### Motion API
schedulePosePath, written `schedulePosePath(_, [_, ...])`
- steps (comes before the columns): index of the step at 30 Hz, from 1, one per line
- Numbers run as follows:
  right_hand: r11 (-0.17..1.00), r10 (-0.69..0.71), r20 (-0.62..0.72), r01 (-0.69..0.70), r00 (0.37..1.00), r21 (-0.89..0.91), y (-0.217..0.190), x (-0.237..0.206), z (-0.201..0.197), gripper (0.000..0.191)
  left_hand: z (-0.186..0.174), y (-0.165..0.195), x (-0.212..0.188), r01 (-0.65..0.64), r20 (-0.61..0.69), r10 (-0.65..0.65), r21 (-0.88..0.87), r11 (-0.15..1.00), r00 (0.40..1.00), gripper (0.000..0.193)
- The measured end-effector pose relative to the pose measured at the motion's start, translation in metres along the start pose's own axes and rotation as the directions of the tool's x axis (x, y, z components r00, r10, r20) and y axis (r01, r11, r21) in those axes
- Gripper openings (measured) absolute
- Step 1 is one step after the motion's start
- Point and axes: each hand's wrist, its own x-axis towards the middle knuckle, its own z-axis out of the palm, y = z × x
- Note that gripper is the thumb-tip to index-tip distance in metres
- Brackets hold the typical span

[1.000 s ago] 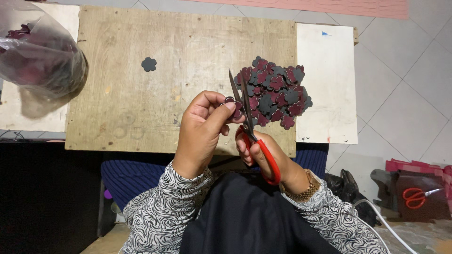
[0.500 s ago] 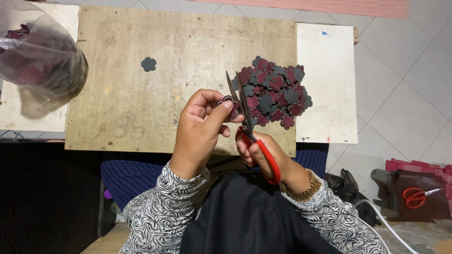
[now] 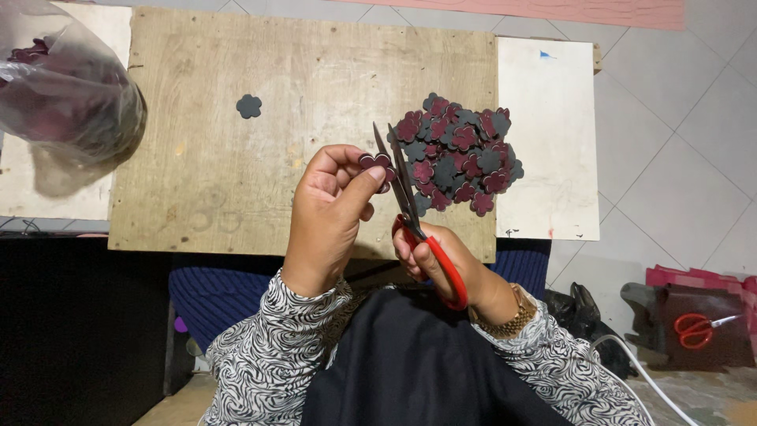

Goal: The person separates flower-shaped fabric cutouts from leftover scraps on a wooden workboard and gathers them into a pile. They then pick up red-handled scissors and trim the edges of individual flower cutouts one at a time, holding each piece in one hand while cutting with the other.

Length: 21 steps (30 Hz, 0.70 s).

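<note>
The wooden desk (image 3: 236, 197) lies mostly bare from its centre toward nine o'clock, broken only by one dark flower cutout (image 3: 249, 106) at eleven o'clock. A heap of flower cutouts (image 3: 461, 154) blocks the two o'clock side, just beside the scissors (image 3: 410, 213). A bulging plastic bag (image 3: 67, 99) crowds the ten o'clock corner. The white board (image 3: 552, 142) at three o'clock is open.

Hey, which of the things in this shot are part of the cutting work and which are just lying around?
In use:
left hand pinching a flower-shaped piece
right hand working the red-handled scissors
pile of flower pieces
wooden board

Lying about:
plastic bag
single dark flower
second red scissors
</note>
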Motion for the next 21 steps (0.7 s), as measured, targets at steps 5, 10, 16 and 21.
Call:
schedulePosePath(5, [1.0, -0.012, 0.012, 0.012, 1.0, -0.014, 0.0003, -0.0004, 0.0, 0.067, 0.0011, 0.0008, -0.001, -0.067, -0.017, 0.067, 0.037, 0.997, 0.998, 0.023])
schedulePosePath(10, [0.999, -0.018, 0.018, 0.018, 1.0, -0.038, 0.0012, -0.0012, 0.0012, 0.067, 0.0008, -0.0018, -0.0016, -0.084, -0.044, 0.085, 0.034, 0.996, 0.995, 0.028])
schedulePosePath(16, [0.997, -0.021, 0.007, 0.021, 1.0, -0.075, 0.0004, 0.0016, 0.0008, 0.075, -0.0013, -0.0051, -0.001, -0.151, -0.003, 0.151, -0.076, 0.986, 0.989, 0.031])
schedulePosePath(21, [1.0, 0.012, 0.059, -0.013, 0.998, 0.018, -0.0036, 0.0021, -0.0019, 0.097, -0.0025, -0.0032, -0.0006, -0.086, -0.037, 0.087, 0.013, 0.996, 0.996, 0.017])
